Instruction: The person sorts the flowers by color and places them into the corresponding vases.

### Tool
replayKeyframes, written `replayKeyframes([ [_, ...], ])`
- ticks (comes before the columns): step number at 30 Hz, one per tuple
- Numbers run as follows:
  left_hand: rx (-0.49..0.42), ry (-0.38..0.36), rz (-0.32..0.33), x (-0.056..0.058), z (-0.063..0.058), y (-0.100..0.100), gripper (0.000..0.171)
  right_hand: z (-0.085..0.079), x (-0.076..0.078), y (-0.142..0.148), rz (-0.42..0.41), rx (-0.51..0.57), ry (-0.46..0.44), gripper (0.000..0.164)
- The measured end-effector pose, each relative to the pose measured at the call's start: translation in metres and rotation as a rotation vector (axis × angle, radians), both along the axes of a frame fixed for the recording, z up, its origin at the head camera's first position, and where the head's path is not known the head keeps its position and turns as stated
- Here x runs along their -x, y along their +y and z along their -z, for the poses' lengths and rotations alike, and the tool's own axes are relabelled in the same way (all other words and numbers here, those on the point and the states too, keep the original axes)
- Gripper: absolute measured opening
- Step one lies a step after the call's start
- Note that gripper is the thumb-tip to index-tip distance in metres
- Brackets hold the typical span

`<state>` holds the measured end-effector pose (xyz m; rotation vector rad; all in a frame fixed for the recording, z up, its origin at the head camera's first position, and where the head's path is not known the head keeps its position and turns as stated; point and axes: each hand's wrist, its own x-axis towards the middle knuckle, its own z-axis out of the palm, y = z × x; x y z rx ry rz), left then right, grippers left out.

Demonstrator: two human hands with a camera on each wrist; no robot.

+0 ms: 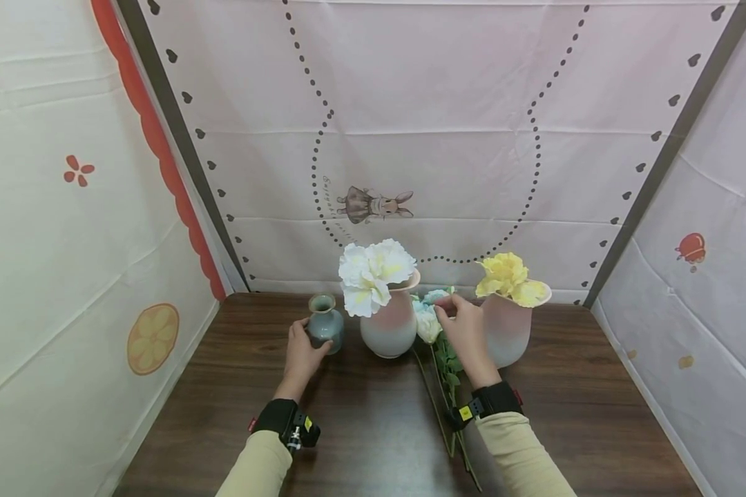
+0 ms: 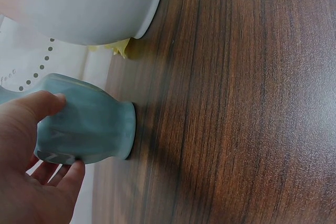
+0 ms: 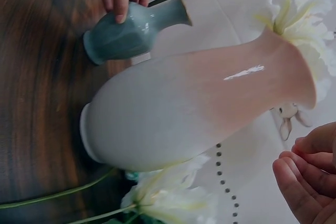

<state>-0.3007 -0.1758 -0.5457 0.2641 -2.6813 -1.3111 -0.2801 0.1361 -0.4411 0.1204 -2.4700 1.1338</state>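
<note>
My left hand [image 1: 304,353] grips a small blue-green vase [image 1: 326,327] by its body. In the left wrist view its thumb lies on one side and the fingers on the other; the vase [image 2: 86,121] stands upright on the table. My right hand [image 1: 469,335] is raised between two larger pink-and-grey vases, fingers bent and nothing held in the right wrist view. It is over loose flowers, one white bloom [image 1: 427,324] and some pale blue, lying on the table. The middle vase [image 1: 388,328] holds white flowers [image 1: 373,273].
The right-hand vase [image 1: 507,333] holds yellow flowers [image 1: 506,277]. Long green stems [image 1: 449,421] of the loose flowers run toward the front of the dark wooden table [image 1: 373,442]. Printed cloth walls [image 1: 435,138] enclose the back and both sides.
</note>
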Motion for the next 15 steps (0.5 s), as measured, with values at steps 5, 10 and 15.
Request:
replayKeyframes([
  [5, 0.007, 0.003, 0.002, -0.001, 0.000, 0.000, 0.075, 0.014, -0.002, 0.004, 0.002, 0.001, -0.056, 0.013],
  [10, 0.008, 0.005, 0.002, 0.000, 0.001, 0.000, 0.075, 0.028, -0.003, 0.008, 0.013, -0.010, -0.103, 0.011],
  [15, 0.000, 0.012, 0.003, -0.001, 0.001, 0.000, 0.074, 0.040, -0.005, 0.010, 0.025, -0.021, -0.119, 0.007],
])
